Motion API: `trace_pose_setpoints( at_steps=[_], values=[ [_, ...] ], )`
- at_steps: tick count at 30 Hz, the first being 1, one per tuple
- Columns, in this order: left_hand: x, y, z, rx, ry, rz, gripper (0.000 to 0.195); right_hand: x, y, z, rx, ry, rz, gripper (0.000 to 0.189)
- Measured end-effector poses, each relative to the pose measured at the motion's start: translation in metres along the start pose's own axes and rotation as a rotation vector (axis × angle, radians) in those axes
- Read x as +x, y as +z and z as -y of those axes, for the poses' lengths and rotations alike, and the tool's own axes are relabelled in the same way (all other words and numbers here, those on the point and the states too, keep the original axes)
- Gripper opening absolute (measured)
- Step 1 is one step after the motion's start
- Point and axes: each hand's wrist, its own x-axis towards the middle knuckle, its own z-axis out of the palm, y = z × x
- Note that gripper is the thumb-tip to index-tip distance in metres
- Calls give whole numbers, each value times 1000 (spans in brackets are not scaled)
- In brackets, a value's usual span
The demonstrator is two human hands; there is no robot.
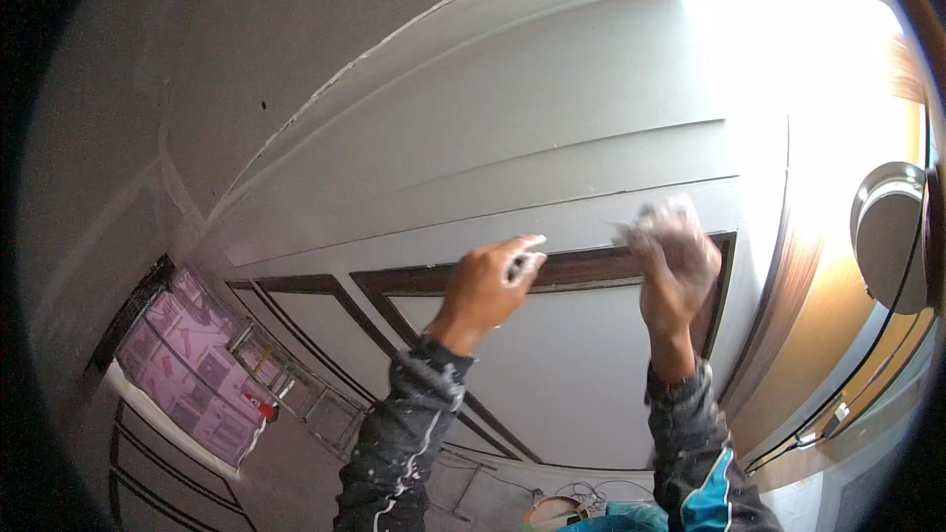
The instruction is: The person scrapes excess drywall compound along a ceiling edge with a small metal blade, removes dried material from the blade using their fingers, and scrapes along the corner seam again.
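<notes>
My left hand (491, 288) is raised in front of the dark wooden frame moulding (576, 271) on the wall, its fingers curled and smeared with white. Nothing can be made out between them. To the right, my right hand (674, 258) is blurred and coated with white stuff, up by the corner of the same moulding; whether it holds something is not clear. Above both hands runs the pale wall panelling (517, 185) with thin horizontal grooves. Both dark sleeves carry white spatters.
A metal ladder (318, 406) stands at the lower left near a pink patterned sheet (199, 377). Black cables (879, 332) hang at the right beside a round metal fixture (890, 236). A round container (556, 510) and coiled wire lie at the bottom.
</notes>
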Motion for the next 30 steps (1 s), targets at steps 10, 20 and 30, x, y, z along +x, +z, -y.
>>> trace_pose_setpoints(
  at_steps=[10, 20, 30],
  values=[
    [-61, -183, 11, 504, 363, -806, 20, 163, 107, -2, -129, -1096, -147, 33],
    [20, -289, 38, 321, 154, -1036, 48, 153, 115, 6, -117, -966, -241, 28],
    [54, -272, 66, 340, 213, -1085, 61, 148, 128, -5, -90, -1011, -248, 28]
  ],
)
